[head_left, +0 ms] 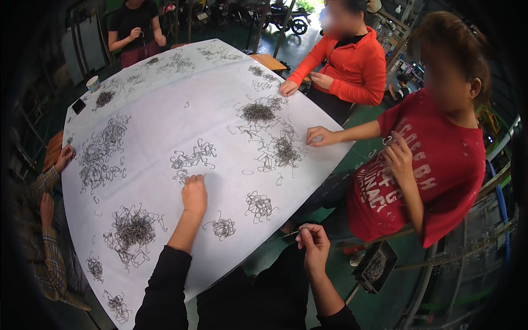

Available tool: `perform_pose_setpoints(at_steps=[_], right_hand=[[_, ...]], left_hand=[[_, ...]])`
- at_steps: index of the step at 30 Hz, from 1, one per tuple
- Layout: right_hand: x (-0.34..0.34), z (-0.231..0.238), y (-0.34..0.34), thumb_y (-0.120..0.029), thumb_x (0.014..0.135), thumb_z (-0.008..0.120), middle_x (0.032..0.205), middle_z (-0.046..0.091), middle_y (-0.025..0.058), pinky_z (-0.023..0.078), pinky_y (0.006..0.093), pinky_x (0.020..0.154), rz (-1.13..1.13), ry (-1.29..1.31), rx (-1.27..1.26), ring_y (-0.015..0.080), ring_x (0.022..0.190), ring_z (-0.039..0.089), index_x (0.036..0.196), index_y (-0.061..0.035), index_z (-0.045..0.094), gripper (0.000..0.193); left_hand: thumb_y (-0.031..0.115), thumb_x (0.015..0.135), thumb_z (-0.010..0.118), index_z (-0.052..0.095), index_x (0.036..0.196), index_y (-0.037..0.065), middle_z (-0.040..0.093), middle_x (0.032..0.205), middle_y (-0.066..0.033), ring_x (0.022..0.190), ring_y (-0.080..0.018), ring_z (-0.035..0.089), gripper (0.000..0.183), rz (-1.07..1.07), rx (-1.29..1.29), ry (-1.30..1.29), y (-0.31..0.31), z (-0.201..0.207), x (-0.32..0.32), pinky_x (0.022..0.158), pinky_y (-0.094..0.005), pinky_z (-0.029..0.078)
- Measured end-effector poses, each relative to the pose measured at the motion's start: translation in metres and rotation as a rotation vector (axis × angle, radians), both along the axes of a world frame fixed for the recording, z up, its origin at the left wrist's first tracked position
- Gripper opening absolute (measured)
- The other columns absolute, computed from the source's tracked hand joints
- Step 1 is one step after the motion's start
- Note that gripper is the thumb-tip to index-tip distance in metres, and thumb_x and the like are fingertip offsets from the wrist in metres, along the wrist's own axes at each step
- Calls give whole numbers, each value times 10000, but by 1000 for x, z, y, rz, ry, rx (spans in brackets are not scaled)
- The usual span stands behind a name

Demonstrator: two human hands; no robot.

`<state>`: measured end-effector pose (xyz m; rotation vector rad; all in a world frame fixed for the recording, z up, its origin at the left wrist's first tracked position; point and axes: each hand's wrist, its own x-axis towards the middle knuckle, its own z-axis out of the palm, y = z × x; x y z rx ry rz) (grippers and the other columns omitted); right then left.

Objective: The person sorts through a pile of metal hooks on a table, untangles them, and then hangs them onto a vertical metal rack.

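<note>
My left hand (194, 193) reaches over the white-covered table (165, 129), its fingers curled down at the near edge of a loose heap of S-shaped wire hooks (192, 157). Its fingertips are mostly hidden, so what they pinch cannot be made out. Off the table's near right edge, my right hand (313, 245) is closed, thumb against fingers, on a thin metal strand (283, 235) that runs off to the left. Two small tangles of wire hooks (224, 227) lie on the table between my hands.
A denser heap of hooks (133, 231) lies left of my left arm; more heaps (258, 113) dot the table. A person in a red shirt (418, 165) and one in orange (352, 66) sit at the right; others are left and far. A black bin (375, 265) stands low right.
</note>
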<state>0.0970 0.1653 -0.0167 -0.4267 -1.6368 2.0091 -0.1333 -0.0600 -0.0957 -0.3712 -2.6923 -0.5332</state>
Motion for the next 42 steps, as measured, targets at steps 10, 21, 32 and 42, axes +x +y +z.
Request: perform_pose_setpoints(at_steps=[10,21,32,42], right_hand=[[8,-6,4,-75,908,560,941,616,103,506,238,574,94,-8,-5,147,747,627,987,15,557,120],[5,-9,3,-59,889,587,863,609,98,511,238,562,101,41,-53,157,711,628,968,-11,491,133],[8,-20,2,-57,882,596,913,612,104,503,232,558,129,-14,-20,158,742,636,995,-14,493,158],[14,-27,17,-95,893,586,929,591,42,446,192,517,-5,-168,142,94,734,601,1035,-37,521,167]], left_hand=[[86,841,635,682,935,25,691,830,-53,700,-85,591,121,-490,982,-645,96,72,121,618,-237,462],[83,823,650,689,941,40,670,806,-61,646,-107,586,132,-605,977,-588,112,98,160,585,-244,460],[76,785,667,708,906,71,603,914,-65,900,-199,560,128,-679,1036,-458,113,75,156,787,-302,449],[84,762,693,713,876,93,597,925,-41,947,-203,537,116,-887,1019,-462,111,19,135,851,-314,411]])
